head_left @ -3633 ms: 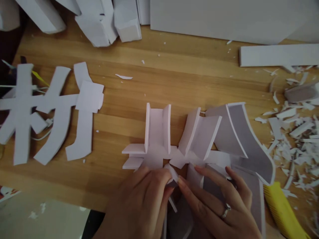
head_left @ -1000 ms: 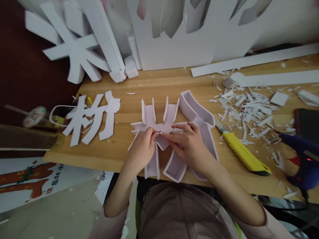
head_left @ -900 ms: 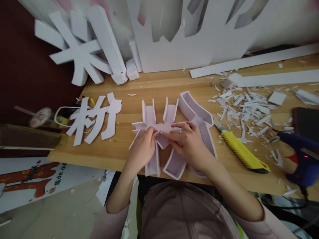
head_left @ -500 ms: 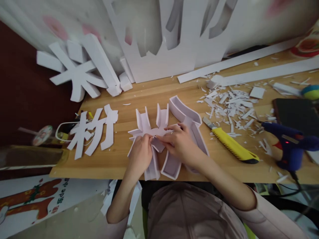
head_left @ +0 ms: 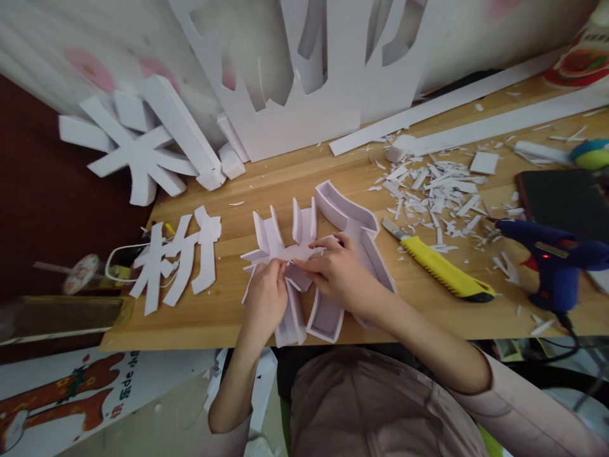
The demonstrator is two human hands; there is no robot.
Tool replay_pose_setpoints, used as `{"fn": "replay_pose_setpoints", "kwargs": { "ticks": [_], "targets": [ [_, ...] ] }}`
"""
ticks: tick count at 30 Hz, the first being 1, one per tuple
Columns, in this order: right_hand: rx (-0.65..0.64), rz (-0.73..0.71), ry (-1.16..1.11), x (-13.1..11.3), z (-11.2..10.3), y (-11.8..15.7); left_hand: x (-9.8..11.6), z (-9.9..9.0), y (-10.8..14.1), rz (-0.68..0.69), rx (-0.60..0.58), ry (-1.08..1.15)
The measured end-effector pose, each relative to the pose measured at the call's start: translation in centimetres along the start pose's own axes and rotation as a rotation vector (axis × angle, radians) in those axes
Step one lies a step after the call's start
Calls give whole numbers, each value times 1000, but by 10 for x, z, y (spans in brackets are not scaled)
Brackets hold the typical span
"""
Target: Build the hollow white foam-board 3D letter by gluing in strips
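In front of me on the wooden table lies a hollow white foam-board character [head_left: 285,320], its open side up with thin upright walls along its strokes. Over its middle my left hand [head_left: 265,293] is closed, thumb and index finger pinched together. My right hand [head_left: 340,270] meets it there, thumb and index finger also pinched and the other fingers stretched over the character. A tiny white foam-board strip [head_left: 291,261] shows between the fingertips of both hands; most of it is hidden. Just right of the character, a yellow utility knife [head_left: 440,270] lies with its blade end toward the back.
A blue hot glue gun [head_left: 547,260] with a lit red light stands at the right. Foam-board scraps [head_left: 442,190] are heaped behind the knife. Flat white cut-outs [head_left: 178,260] lie left; a finished-looking character [head_left: 143,149] and a cut-out sheet [head_left: 304,120] lean at the back.
The view has shifted and tilted slightly. Both hands keep nearly the same pinched pose over the middle of the character; the objects on the table stay in place.
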State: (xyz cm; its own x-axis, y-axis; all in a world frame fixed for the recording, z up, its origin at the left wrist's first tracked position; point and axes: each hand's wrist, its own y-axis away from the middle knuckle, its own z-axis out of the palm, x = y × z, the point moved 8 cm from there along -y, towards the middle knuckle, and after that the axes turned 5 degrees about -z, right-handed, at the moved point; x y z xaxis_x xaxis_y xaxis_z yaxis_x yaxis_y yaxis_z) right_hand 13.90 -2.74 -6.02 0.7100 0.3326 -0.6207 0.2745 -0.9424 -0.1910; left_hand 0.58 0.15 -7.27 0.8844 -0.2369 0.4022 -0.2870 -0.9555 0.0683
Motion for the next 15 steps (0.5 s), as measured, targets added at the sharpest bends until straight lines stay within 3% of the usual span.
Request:
{"fn": "replay_pose_setpoints", "kwargs": {
  "ticks": [15],
  "targets": [
    [-1, -21, 12, -1, -2, -1, -2, 1, 1, -40, 14, 28]
  ]
}}
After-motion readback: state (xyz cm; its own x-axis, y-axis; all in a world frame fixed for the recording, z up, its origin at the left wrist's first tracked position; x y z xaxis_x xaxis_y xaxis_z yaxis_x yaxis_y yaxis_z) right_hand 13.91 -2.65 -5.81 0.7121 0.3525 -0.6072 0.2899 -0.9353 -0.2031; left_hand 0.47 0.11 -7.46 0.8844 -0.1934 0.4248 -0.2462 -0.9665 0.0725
